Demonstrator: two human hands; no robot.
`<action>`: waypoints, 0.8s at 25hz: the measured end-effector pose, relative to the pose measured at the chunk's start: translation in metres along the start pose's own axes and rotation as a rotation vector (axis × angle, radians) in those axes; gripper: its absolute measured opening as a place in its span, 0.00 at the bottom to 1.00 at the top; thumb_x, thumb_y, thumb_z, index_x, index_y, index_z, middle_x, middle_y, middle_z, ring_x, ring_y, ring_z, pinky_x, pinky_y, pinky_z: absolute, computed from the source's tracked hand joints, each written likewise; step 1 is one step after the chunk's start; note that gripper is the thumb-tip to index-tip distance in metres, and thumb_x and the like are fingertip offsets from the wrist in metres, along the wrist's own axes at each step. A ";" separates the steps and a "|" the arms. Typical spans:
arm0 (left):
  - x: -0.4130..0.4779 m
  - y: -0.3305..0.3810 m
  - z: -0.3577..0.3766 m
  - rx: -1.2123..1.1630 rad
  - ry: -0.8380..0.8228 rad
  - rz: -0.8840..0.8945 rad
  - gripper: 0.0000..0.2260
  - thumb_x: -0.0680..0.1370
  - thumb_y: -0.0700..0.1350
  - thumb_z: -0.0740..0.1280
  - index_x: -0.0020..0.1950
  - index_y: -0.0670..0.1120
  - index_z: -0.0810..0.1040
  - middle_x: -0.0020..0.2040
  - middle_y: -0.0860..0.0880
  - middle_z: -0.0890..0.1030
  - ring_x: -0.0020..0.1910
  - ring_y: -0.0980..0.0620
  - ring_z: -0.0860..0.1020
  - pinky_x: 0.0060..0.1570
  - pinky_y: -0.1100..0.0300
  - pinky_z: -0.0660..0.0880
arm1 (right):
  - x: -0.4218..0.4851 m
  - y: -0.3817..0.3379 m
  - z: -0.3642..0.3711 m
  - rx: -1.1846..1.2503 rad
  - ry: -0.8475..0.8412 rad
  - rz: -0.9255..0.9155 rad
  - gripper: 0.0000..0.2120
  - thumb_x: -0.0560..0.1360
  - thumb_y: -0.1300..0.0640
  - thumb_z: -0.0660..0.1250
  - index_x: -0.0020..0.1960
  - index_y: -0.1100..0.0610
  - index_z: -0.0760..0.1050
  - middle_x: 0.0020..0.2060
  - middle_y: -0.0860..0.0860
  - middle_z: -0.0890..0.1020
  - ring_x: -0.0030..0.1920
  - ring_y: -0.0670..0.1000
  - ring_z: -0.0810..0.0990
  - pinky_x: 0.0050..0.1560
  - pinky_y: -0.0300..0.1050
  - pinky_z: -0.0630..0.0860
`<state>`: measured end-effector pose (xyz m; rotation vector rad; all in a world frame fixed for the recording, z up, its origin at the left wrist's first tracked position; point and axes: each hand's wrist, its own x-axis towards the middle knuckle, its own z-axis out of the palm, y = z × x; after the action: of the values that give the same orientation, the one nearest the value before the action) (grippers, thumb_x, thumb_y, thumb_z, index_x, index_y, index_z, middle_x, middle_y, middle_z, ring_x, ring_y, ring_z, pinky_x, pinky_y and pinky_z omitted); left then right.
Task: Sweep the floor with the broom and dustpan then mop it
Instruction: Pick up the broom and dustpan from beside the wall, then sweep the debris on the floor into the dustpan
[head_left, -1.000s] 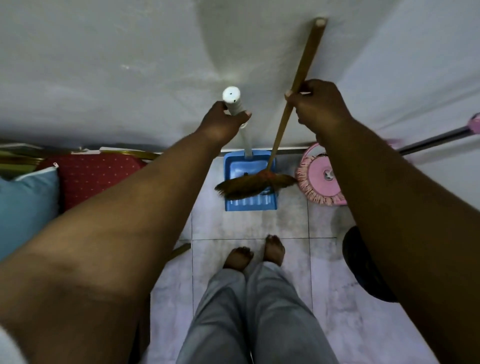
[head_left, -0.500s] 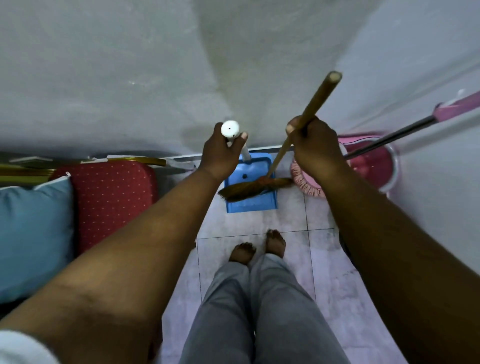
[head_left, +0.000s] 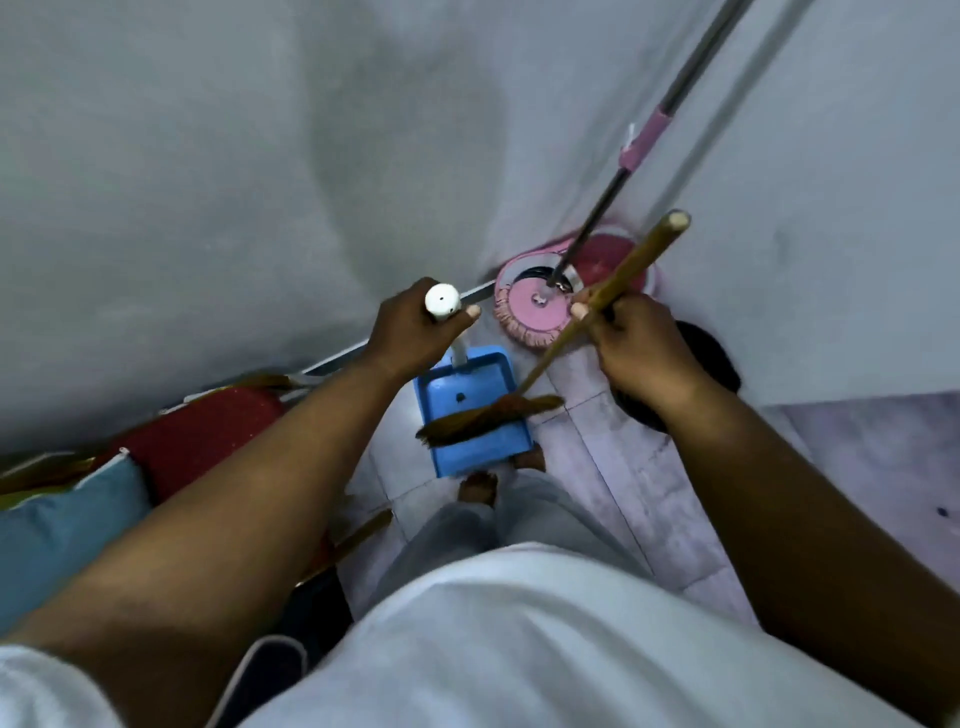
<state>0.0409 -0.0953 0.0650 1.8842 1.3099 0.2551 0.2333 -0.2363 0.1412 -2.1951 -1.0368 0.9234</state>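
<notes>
My left hand (head_left: 415, 332) grips the white handle top (head_left: 442, 300) of a blue dustpan (head_left: 470, 415), which hangs upright over the tiled floor in front of my feet. In my right hand (head_left: 636, 345) I hold the wooden stick of a broom (head_left: 631, 265); its brown bristles (head_left: 483, 418) lie across the dustpan's tray. A pink round mop (head_left: 530, 309) rests against a pink bucket (head_left: 597, 265) in the wall corner, and the mop's metal pole (head_left: 675, 98) leans up to the right.
A red dotted chair (head_left: 208, 431) and a light blue cushion (head_left: 62, 525) stand at the left by the grey wall. A dark round object (head_left: 711, 358) lies on the floor behind my right hand. Pale tiles (head_left: 649, 488) run to the right.
My head has tipped down and turned, so my white shirt fills the bottom. Both hands moved lower in view and the dustpan and broom came closer to my feet.
</notes>
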 end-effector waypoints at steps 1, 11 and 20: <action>-0.005 0.008 0.005 0.028 -0.050 0.032 0.17 0.70 0.58 0.74 0.46 0.47 0.76 0.41 0.52 0.80 0.42 0.53 0.76 0.37 0.65 0.69 | -0.019 0.008 -0.008 -0.001 0.027 0.017 0.13 0.81 0.53 0.62 0.60 0.56 0.79 0.50 0.52 0.82 0.52 0.49 0.78 0.38 0.25 0.65; -0.091 0.118 0.108 0.177 -0.544 0.468 0.14 0.67 0.60 0.69 0.41 0.51 0.83 0.39 0.53 0.84 0.40 0.54 0.81 0.45 0.49 0.79 | -0.243 0.132 -0.071 0.170 0.435 0.356 0.11 0.80 0.50 0.62 0.56 0.53 0.78 0.50 0.51 0.82 0.52 0.49 0.78 0.50 0.41 0.71; -0.241 0.216 0.258 0.019 -0.913 0.330 0.16 0.67 0.63 0.74 0.42 0.52 0.79 0.43 0.40 0.83 0.35 0.45 0.84 0.39 0.50 0.83 | -0.488 0.238 -0.090 0.763 0.981 0.543 0.05 0.78 0.52 0.67 0.49 0.52 0.80 0.46 0.53 0.85 0.38 0.54 0.86 0.39 0.46 0.82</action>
<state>0.2307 -0.4595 0.1146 1.8608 0.3862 -0.4210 0.1783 -0.7808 0.2014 -1.8451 0.3453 0.2343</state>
